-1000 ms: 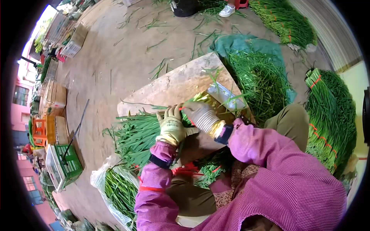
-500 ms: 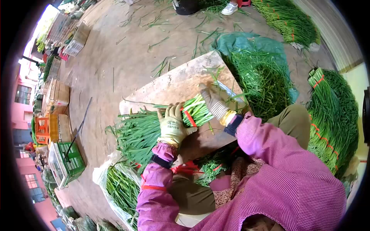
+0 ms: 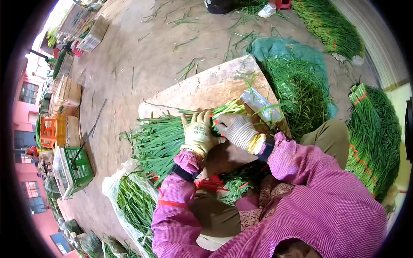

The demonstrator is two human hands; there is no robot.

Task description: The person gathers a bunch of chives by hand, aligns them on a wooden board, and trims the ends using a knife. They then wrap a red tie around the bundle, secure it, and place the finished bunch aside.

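A bundle of garlic chives (image 3: pixel 157 139) lies across a worn wooden board (image 3: pixel 193 91), leaves to the left and pale stem ends to the right. Gloved, my left hand (image 3: pixel 198 132) is closed over the bundle around its middle, with fingers spread across the top. Close beside it, my right hand (image 3: pixel 237 129), also gloved, curls its fingers around the stem end at a red band (image 3: pixel 214 120), which is partly hidden. Past my right hand, a flat shiny pale sheet (image 3: pixel 261 105) rests on the board. Red ties (image 3: pixel 210 183) lie near my lap.
Loose green leaves (image 3: pixel 297 81) are heaped on a teal sheet at the right. Banded bundles (image 3: pixel 373 137) are stacked farther right. An open plastic bag (image 3: pixel 129 193) of greens stands at lower left. Crates (image 3: pixel 77 170) line the left side. Another person's shoe (image 3: pixel 267 10) shows at the top.
My right hand has moved left and down from the cut stem ends onto the banded part, beside my left hand. The band is now mostly covered. The whole view has shifted slightly.
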